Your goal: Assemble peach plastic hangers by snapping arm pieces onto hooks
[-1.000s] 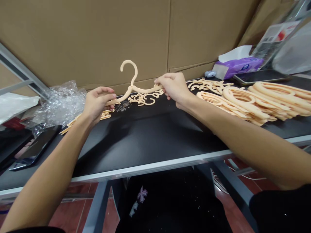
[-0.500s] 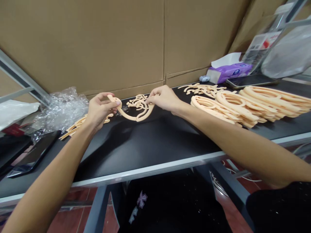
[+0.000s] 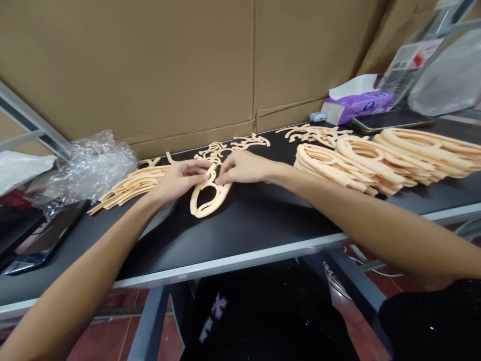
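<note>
A peach plastic folding clothes hanger point(image 3: 219, 197) is held just over the black table, its two curved arms folded together into a loop. My left hand point(image 3: 176, 179) pinches its upper end between thumb and fingers. My right hand point(image 3: 246, 168) grips its right side near the top, fingers closed and partly hiding the joint. Just behind my hands lie small hook-shaped peach pieces point(image 3: 251, 142) in a loose heap. Long curved peach strips point(image 3: 130, 186) are piled beside my left forearm.
Stacks of folded peach hangers point(image 3: 359, 153) stand right of my right forearm, with more small pieces point(image 3: 315, 133) behind. A purple tissue pack point(image 3: 361, 106) and a phone point(image 3: 393, 120) lie at back right. Crumpled clear plastic point(image 3: 101, 163) and a dark phone point(image 3: 48, 240) are left. Cardboard point(image 3: 169, 65) walls the back.
The hanger's arms have gone from a wide open curve to a folded loop. My hands have come together, the left moving right and both slightly lower, uncovering the strips and small pieces.
</note>
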Demonstrator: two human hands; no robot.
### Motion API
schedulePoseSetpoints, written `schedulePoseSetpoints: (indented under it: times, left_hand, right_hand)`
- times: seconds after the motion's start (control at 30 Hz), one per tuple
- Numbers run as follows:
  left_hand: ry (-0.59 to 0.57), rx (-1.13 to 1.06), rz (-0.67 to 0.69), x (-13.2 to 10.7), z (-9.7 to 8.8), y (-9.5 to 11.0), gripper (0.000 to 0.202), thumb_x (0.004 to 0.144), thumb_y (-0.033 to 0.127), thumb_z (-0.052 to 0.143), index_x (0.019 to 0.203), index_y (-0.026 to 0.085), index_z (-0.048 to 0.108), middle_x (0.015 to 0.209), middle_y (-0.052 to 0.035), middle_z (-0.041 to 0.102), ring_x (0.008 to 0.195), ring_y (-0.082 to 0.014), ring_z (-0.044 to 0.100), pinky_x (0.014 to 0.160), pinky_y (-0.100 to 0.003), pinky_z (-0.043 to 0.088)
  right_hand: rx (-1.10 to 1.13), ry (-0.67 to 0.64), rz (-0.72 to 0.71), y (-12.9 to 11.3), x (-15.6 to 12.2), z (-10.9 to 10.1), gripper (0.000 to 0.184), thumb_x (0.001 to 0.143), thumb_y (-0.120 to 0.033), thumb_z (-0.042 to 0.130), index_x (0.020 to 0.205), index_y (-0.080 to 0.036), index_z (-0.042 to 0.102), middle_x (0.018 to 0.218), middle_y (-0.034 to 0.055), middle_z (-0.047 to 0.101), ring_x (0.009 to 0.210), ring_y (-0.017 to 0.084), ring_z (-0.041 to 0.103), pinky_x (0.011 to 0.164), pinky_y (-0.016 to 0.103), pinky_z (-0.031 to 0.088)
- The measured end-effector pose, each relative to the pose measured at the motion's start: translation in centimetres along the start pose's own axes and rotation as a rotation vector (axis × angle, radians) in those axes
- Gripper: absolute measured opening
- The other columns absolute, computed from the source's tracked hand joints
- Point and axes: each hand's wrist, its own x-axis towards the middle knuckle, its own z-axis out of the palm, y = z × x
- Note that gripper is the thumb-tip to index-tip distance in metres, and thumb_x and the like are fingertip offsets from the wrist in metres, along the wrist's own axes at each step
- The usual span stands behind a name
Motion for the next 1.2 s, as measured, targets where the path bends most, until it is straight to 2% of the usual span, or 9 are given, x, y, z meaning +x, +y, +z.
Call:
schedulePoseSetpoints:
  times: [0.17, 0.33, 0.5, 0.67, 0.87, 1.07, 1.2]
  left_hand:
    - [-0.136, 0.209, 0.014, 0.0, 0.0, 0.2, 0.056, 0.078, 0.046, 0.081, 0.124, 0.014, 0.079, 0.114, -0.0111, 0.081, 0.109, -0.0289, 0.073, 0.104, -0.045, 0.058]
    - [-0.179, 0.365, 0.029, 0.0, -0.1, 0.6, 0.061, 0.080, 0.055, 0.075, 0.125, 0.014, 0.078, 0.112, -0.0107, 0.080, 0.104, -0.0288, 0.072, 0.100, -0.046, 0.060]
    - [-0.146, 0.440, 0.004, -0.3, -0.9, 1.3, 0.070, 0.081, 0.067, 0.073, 0.128, 0.015, 0.074, 0.116, -0.0123, 0.078, 0.109, -0.0303, 0.071, 0.100, -0.047, 0.059]
    - [-0.310, 0.521, -0.072, -0.9, -1.2, 2.2, 0.092, 0.073, 0.078, 0.080, 0.142, 0.018, 0.065, 0.123, -0.0121, 0.073, 0.114, -0.0306, 0.068, 0.101, -0.045, 0.057]
    - [-0.391, 0.551, 0.006, -1.2, -0.9, 2.2, 0.094, 0.066, 0.071, 0.088, 0.141, 0.021, 0.060, 0.131, -0.0109, 0.067, 0.119, -0.0316, 0.064, 0.103, -0.045, 0.055]
    - [-0.398, 0.527, 0.032, -1.3, -1.3, 2.2, 0.083, 0.070, 0.053, 0.086, 0.141, 0.024, 0.057, 0.141, -0.0108, 0.064, 0.125, -0.0307, 0.063, 0.111, -0.047, 0.052]
    - [-0.413, 0.586, -0.003, -1.4, -1.8, 2.5, 0.074, 0.072, 0.051, 0.083, 0.136, 0.022, 0.062, 0.136, -0.0088, 0.069, 0.124, -0.0306, 0.065, 0.109, -0.044, 0.053]
  right_hand:
    - [-0.090, -0.097, -0.048, 0.3, -0.1, 0.0, 0.016, 0.081, -0.028, 0.076, 0.085, -0.015, 0.085, 0.069, -0.0026, 0.065, 0.072, 0.012, 0.056, 0.068, 0.027, 0.038]
    - [-0.209, -0.082, -0.095, 0.3, -0.3, -0.3, 0.026, 0.086, -0.034, 0.075, 0.095, -0.013, 0.088, 0.077, 0.0018, 0.075, 0.074, 0.014, 0.061, 0.068, 0.027, 0.040]
    - [-0.286, -0.064, -0.098, 0.1, -0.4, -0.9, 0.023, 0.086, -0.021, 0.071, 0.098, -0.013, 0.088, 0.086, 0.0045, 0.080, 0.078, 0.014, 0.067, 0.070, 0.025, 0.044]
    - [-0.316, -0.065, -0.097, 0.0, -0.4, -1.1, 0.028, 0.080, -0.011, 0.071, 0.102, -0.013, 0.088, 0.087, 0.0040, 0.081, 0.077, 0.013, 0.066, 0.070, 0.022, 0.045]
    - [-0.361, -0.036, -0.110, 0.0, -0.3, -0.9, 0.031, 0.080, -0.008, 0.069, 0.105, -0.012, 0.088, 0.093, 0.0066, 0.082, 0.080, 0.014, 0.068, 0.072, 0.023, 0.045]
    - [-0.356, -0.056, -0.137, -0.2, -0.5, -1.0, 0.024, 0.087, -0.013, 0.067, 0.102, -0.013, 0.086, 0.098, 0.0075, 0.083, 0.091, 0.017, 0.072, 0.077, 0.024, 0.047]
    - [-0.364, -0.101, -0.135, -0.5, -0.7, -1.0, 0.027, 0.087, -0.012, 0.068, 0.107, -0.014, 0.087, 0.107, 0.0080, 0.084, 0.102, 0.019, 0.073, 0.082, 0.023, 0.048]
